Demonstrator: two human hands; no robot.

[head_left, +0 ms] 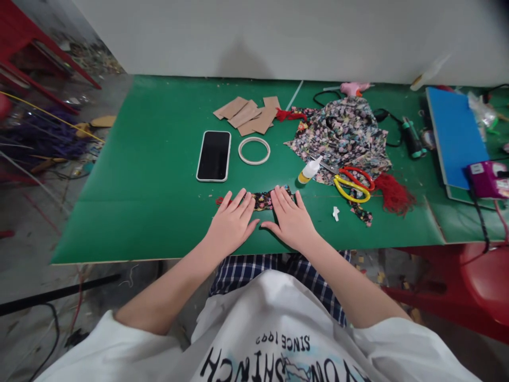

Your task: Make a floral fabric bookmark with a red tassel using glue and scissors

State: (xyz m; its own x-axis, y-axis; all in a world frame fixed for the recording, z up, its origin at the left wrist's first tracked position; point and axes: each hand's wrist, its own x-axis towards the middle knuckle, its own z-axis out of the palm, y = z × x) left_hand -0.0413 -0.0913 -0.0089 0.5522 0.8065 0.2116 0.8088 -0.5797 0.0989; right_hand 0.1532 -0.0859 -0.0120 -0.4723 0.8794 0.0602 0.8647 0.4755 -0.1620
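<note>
Spanning our view is the green surface (159,223), with the heap of floral cloth (344,127) beyond our right side. Nearer the edge, our left hand (233,220) and right hand (292,220) lie palms down, fingers outstretched, gripping nothing. Under their fingers we have the narrow floral strip (263,201), flat on the surface, its long axis running left to right, across the line of our fingers. Neither hand is nearer: both touch it, one toward each end, its middle bare between them. Smallest, a red tuft (220,200) shows just beside our left fingers.
</note>
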